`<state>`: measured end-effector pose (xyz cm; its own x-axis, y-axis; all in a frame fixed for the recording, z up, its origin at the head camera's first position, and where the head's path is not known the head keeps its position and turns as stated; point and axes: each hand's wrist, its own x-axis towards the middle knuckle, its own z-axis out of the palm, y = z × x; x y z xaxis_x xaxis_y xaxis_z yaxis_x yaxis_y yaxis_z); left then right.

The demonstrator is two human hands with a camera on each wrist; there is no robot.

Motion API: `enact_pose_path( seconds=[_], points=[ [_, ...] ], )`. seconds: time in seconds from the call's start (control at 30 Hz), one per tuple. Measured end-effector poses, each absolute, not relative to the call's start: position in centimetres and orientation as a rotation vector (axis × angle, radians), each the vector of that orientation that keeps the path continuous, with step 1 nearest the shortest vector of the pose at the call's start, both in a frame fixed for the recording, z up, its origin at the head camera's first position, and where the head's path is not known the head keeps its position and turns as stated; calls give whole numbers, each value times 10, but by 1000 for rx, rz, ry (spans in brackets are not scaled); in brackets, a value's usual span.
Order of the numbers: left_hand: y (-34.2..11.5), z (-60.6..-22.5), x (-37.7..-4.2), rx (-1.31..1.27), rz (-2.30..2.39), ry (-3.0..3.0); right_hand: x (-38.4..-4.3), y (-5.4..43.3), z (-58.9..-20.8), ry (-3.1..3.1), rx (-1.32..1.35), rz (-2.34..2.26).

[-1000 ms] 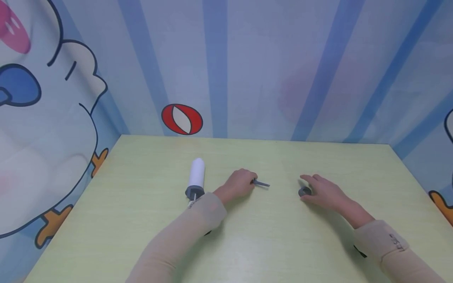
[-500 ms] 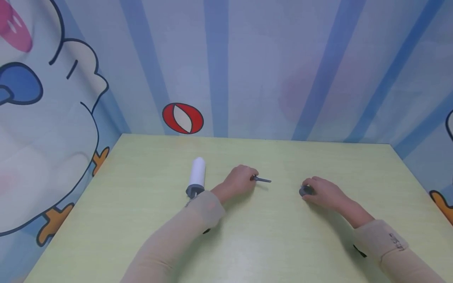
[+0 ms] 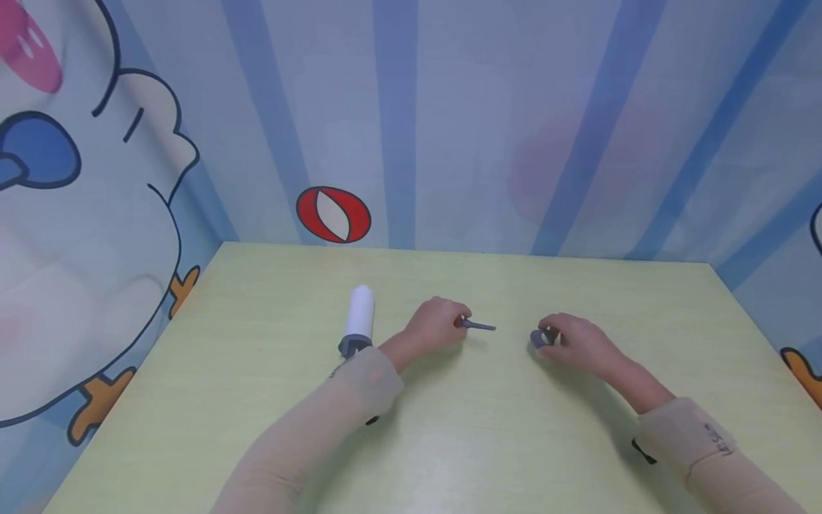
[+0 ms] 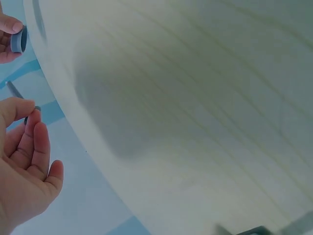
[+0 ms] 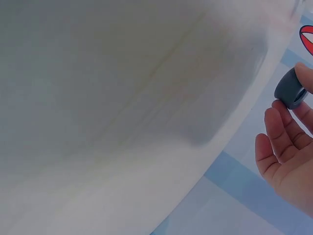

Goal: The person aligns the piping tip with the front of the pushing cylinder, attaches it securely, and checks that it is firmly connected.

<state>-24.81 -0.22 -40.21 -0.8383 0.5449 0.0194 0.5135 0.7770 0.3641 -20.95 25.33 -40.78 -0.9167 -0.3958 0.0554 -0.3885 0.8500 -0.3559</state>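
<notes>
My left hand (image 3: 437, 325) pinches a slim grey nozzle-like piece (image 3: 480, 326) between thumb and fingers, its thin end pointing right. In the left wrist view, that piece (image 4: 14, 91) sticks out past the fingertips. A short grey ring-shaped cap (image 3: 538, 340) is gripped at the fingertips of my right hand (image 3: 581, 344). The right wrist view shows this cap (image 5: 289, 90) tilted, with its hollow opening partly visible. The two hands are a short way apart. Left of my left hand lies a white tube (image 3: 360, 313) with a grey flanged end, partly hidden by the sleeve.
Both hands are over a pale yellow-green table (image 3: 475, 442). A blue striped backdrop (image 3: 462, 128) with cartoon figures rises behind the table's far edge and at its sides.
My right hand has closed its fingers on the grey cap, tilted it and moved it slightly left and up. My left hand has risen slightly with the nozzle-like piece.
</notes>
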Motion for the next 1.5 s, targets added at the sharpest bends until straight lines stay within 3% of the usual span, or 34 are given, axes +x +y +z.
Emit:
enact_pose_path(
  seconds=[0.93, 1.5],
  points=[
    [-3, -392, -229, 867, 660, 2880, -197, 213, -395, 2924, -672, -1064],
    [2, -392, -221, 892, 776, 2818, -193, 199, -395, 2881, -701, -1107]
  ],
)
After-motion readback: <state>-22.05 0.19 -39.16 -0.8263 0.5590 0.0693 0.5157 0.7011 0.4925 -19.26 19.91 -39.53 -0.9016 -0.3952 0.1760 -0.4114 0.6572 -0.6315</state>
